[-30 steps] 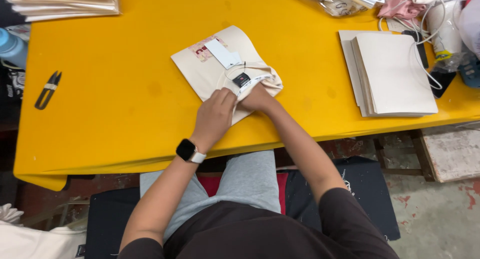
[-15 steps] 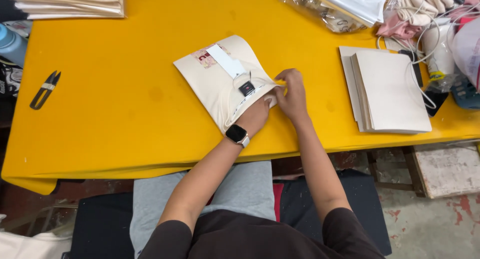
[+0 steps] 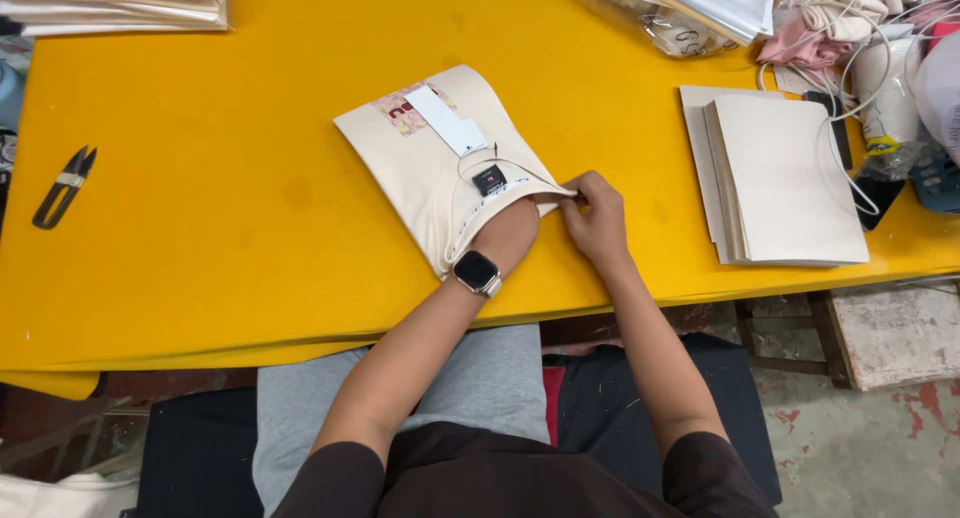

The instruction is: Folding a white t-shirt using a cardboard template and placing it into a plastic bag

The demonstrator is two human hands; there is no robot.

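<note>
A folded cream garment (image 3: 430, 168) with a white hang tag (image 3: 446, 121) and a small black tag (image 3: 489, 180) lies on the yellow table (image 3: 230, 208). My left hand (image 3: 508, 236), with a smartwatch on the wrist, is pushed inside the garment's neck opening, its fingers hidden by the cloth. My right hand (image 3: 597, 216) pinches the garment's right edge beside the collar.
A stack of cream cardboard sheets (image 3: 785, 178) lies to the right. Black thread snips (image 3: 63, 186) rest at the far left. Folded cream garments (image 3: 120, 3) sit at the back left, clear plastic bags (image 3: 680, 13) and tangled cords (image 3: 850, 48) at the back right.
My left hand has slid into the garment's neck opening. My right hand moved from the collar to the right edge and pinched it.
</note>
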